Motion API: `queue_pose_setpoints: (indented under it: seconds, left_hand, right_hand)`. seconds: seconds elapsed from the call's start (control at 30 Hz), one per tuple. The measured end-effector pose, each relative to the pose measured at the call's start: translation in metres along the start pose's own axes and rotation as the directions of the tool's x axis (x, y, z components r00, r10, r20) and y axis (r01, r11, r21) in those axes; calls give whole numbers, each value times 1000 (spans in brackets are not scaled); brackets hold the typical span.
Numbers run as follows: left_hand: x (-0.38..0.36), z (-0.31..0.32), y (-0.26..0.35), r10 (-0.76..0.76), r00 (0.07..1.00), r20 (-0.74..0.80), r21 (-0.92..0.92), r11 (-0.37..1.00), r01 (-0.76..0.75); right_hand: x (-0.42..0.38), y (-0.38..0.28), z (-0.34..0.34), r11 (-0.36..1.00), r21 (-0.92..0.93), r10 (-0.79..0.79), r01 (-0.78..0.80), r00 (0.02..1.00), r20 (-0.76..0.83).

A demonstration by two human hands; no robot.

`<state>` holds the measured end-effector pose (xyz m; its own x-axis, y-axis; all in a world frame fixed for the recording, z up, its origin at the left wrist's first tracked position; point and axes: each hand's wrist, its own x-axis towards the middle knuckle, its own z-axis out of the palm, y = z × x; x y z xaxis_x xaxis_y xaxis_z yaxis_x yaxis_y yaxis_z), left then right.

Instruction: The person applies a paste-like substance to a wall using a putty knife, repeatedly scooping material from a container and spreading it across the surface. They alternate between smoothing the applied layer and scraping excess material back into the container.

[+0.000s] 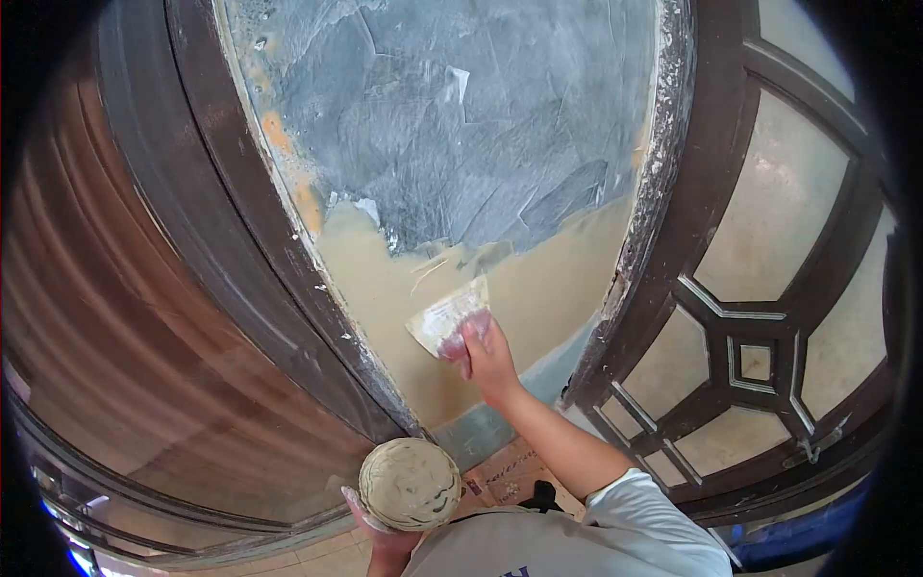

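In my right hand (pixel 487 354) is a putty knife (pixel 450 315) with a wide, smeared blade, the fingers closed round its reddish handle. Its blade lies against or just over the wall (pixel 510 115), on the beige putty coat (pixel 567 279) of the lower part. Above that coat the wall is bluish grey with rough trowel marks. Down at the lower left, my left hand (pixel 370 519) grips a round tub of putty (pixel 411 484) from the side and below. Beige putty fills the tub's top. Most of the left fingers are hidden by the tub.
Dark wooden frames with white specks (pixel 659 163) border the wall on both sides. On the right stands a panelled wooden door (pixel 769 221); on the left, a glazed panel with a brown curtain (pixel 125 288). Tiled floor (pixel 510 471) shows below.
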<state>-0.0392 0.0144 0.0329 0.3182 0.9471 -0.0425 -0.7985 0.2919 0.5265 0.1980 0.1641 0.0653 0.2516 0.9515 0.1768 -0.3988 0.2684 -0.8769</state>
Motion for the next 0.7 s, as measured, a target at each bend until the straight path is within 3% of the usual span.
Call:
queue_pose_setpoints:
  seconds: [0.03, 0.1, 0.17, 0.23, 0.27, 0.33, 0.43, 0.53, 0.7]
  left_hand:
    - [-1, 3, 1, -1, 1000, 9, -71, 997, 2]
    - [-2, 0, 2, 8, 999, 35, -76, 997, -5]
    - [-1, -6, 3, 20, 997, 68, -78, 997, -14]
    - [2, -16, -2, 155, 988, 7, 252, 956, -151]
    - [3, -22, -4, 153, 988, 1, 251, 957, -149]
    - [7, -20, -4, 54, 997, -56, 68, 996, -50]
    - [12, -14, -8, 61, 998, -2, 218, 974, -59]
    - [16, -9, -7, -4, 1000, 12, 85, 996, 3]
    - [12, -24, -7, 79, 990, 119, 290, 950, -111]
  right_hand:
    - [-7, 21, -16, 993, -102, 60, -65, 997, -48]
    - [-34, 70, -46, 980, -43, 188, -196, 971, -146]
    - [-66, 102, -72, 973, -39, 216, -226, 960, -178]
    - [-65, 93, -69, 983, -34, 173, -180, 972, -156]
    - [-68, 90, -69, 990, -24, 135, -140, 980, -144]
    - [-51, 38, -39, 999, -4, 42, -43, 993, -107]
    - [-22, -29, 1, 997, 73, 3, -3, 1000, -1]
    - [-6, -56, 36, 980, 139, -146, 139, 989, 38]
    - [-5, -39, 40, 988, 147, -47, 45, 999, 10]
